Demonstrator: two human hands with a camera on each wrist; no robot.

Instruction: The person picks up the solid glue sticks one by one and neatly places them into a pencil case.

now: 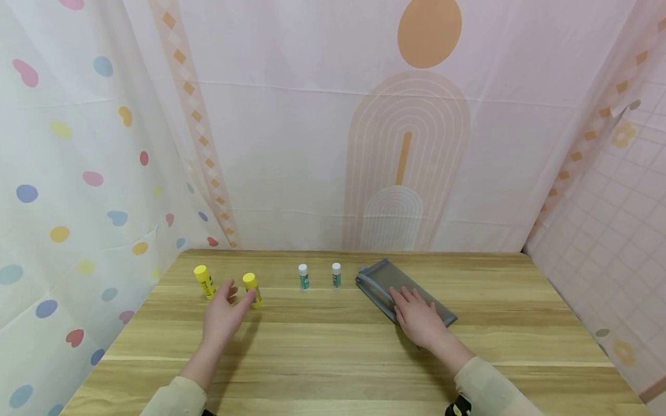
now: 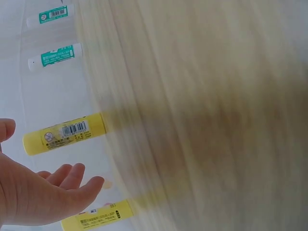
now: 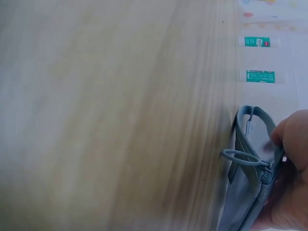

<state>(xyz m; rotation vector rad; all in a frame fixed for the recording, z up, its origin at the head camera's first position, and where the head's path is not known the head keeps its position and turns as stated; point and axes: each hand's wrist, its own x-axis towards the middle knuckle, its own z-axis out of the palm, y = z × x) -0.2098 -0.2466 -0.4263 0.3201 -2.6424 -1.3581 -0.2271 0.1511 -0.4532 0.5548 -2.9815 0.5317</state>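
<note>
My left hand point(image 1: 224, 312) hovers between two upright yellow glue sticks, its fingers loosely bent and nothing in them. One yellow glue stick point(image 1: 205, 282) stands to its left; the other yellow glue stick point(image 2: 65, 134) is close by the thumb. On the right side of the table lies a grey mesh zipper pouch point(image 1: 377, 274), angled away from me. My right hand point(image 1: 421, 320) has its fingers spread over the pouch's top and holds it at the edge. In the right wrist view the pouch's mouth gapes, with a zipper pull loop point(image 3: 240, 156) at its end.
Between the left hand and the pouch, two smaller white-and-green glue sticks stand upright: one glue stick point(image 1: 304, 277) nearer the middle, the other glue stick point(image 1: 336, 276) close to the pouch. Patterned curtains point(image 1: 286, 144) enclose the wooden table point(image 1: 322, 358) at the back and sides.
</note>
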